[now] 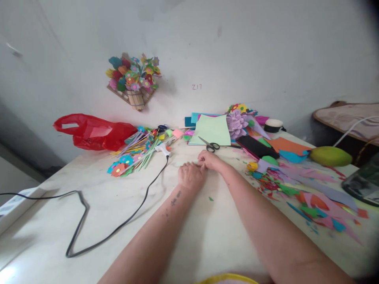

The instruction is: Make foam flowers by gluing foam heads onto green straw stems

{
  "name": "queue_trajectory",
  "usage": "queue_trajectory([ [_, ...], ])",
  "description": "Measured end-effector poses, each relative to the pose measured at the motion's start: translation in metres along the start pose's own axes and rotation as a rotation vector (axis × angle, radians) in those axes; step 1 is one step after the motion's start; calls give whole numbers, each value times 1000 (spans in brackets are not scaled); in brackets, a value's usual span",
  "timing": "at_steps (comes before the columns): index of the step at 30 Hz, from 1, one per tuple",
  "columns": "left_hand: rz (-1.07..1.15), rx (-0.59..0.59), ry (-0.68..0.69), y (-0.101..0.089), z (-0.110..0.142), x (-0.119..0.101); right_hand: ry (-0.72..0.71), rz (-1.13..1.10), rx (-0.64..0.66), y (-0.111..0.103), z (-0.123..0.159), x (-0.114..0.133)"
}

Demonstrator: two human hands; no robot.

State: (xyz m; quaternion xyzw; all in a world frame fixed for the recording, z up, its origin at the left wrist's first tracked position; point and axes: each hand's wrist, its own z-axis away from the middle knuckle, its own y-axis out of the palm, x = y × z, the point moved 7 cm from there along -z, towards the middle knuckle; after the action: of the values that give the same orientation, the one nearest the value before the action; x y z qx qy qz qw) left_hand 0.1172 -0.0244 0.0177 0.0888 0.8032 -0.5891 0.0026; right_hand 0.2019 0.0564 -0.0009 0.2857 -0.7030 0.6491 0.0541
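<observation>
Centrally, on a whitish tabletop (118,209), lies a slim, pale green piece (182,162), flat-looking and plain, mostly covered by two bare hands; its full shape and its far edges are hard to make out. The left hand (192,175) rests palm down over it, fingers side by side; whether they grip it cannot be told. The right hand (208,159) touches the left, its grip narrow, with fingers bunched toward the thumb; what lies between them is hidden. Just beyond, black-handled scissors (212,147) overlap a larger sheet (211,128) of similar pale green. A white glue gun (162,149) sits near, left of the piece, its black cord (148,190) trailing across the tabletop.
</observation>
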Motion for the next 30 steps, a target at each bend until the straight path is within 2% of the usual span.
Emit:
queue_trajectory([
  [2, -37, 4, -2, 1, 2, -1, -72, -37, 24, 0, 0, -1],
  [4, -65, 17, -6, 1, 3, -1, -81, -32, 20, -1, 1, -2],
  [9, -50, -9, 83, -2, 2, -3, -108, -4, -72, 0, 3, 12],
  [14, -29, -25, 114, 9, -3, 6, -117, 32, -124, 4, 2, 22],
  [18, -63, -29, 116, 15, -5, 10, -96, 22, -105, 6, -1, 17],
  [25, -81, -17, 140, 11, -6, 6, -16, 5, -57, 2, -3, 4],
  [30, -106, -6, 136, 12, -7, 6, 7, 19, 31, -2, 0, -1],
])
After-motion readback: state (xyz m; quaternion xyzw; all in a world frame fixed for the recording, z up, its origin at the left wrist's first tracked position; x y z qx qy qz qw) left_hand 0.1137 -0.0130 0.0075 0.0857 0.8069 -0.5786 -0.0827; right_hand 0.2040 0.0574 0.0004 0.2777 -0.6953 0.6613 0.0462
